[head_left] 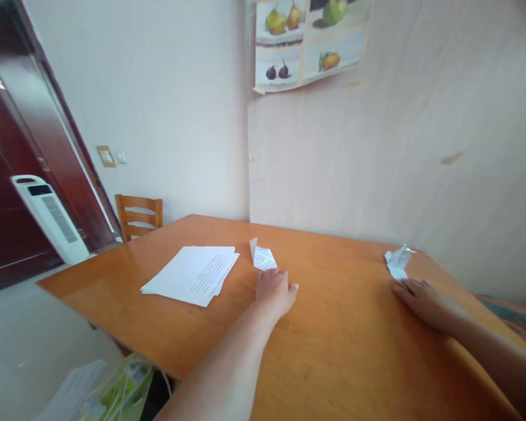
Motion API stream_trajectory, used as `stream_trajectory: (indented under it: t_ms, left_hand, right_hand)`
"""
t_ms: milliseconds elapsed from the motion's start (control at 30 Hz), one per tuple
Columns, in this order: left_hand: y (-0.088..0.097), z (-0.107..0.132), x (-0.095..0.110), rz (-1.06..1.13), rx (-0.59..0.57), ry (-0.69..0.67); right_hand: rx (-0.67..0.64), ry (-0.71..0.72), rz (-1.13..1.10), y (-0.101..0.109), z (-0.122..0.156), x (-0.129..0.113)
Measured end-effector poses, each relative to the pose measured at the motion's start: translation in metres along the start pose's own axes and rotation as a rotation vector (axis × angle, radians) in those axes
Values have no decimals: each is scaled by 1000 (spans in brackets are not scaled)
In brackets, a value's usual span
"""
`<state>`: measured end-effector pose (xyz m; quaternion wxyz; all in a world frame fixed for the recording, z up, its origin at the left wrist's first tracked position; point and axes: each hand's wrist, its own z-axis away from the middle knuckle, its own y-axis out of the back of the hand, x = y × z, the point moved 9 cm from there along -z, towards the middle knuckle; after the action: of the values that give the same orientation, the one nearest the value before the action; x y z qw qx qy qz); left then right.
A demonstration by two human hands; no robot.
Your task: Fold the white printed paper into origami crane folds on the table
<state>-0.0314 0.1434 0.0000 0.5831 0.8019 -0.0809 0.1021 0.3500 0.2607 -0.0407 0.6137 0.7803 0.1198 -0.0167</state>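
Observation:
My left hand rests palm down on the table with the thumb held out to the side. Its fingertips meet the near edge of a small folded paper with printed lines, one flap of which stands up. Farther right, my right hand lies low on the tabletop, fingers stretched forward. Those fingertips touch or nearly touch the near end of another folded paper, which has raised, uneven points. Neither hand shows a grip around its paper.
A loose stack of printed sheets lies left of my left hand on the wooden table. A wooden chair and a white upright appliance stand beyond. Bags sit below the left edge. Fruit pictures hang on the wall.

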Motion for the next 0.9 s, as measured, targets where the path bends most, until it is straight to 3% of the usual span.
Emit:
stream_trajectory:
  t_ms: [167,300,467,567,667,900]
  left_hand:
    - [1,2,14,52,19,-97]
    - [1,2,29,143,4,-219]
    - [-3,2,39,280,-29,-294]
    - [-8,3,43,355,-59,-309]
    - [-11,5,46,407,-92,-312]
    - [-10,2,50,430,-223,-311]
  right_hand:
    - [-59,4,108,-11,9,-6]
    - [-120,126,75,-7,43,-62]
    - [-157,277,-142,26,100,-145]
    - [-196,334,-285,48,115,-175]
    - [-126,242,-361,64,107,-176]
    - [-146,218,-351,47,99,-190]
